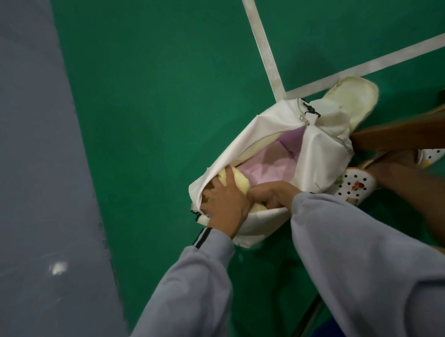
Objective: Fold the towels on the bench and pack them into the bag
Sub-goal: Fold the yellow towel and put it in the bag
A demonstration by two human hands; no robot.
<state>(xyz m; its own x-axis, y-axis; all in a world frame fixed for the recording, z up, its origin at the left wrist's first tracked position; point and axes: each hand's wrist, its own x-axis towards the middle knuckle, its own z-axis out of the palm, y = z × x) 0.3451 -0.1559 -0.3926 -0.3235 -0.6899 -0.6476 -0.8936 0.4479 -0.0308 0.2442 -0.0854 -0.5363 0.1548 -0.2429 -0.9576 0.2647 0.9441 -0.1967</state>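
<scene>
I see left hand (226, 204) spread, pressing yellow towel (241, 184); right hand (271, 193) curled on it. Bag (320, 156) axis runs 7-to-1 o'clock; room lies toward 1, over pink towel (266, 167).

Below, left of the worktop (403, 134): bag (320, 156) over the floor (167, 92), mouth facing up, far-right end touching the worktop edge. A towel (240, 184) in the mouth, near-left end. Left hand (224, 203) on the towel; right hand (270, 193) just right, touching it, fingers curled down into the towel. Shoe (356, 185) right of the bag, under the worktop
</scene>
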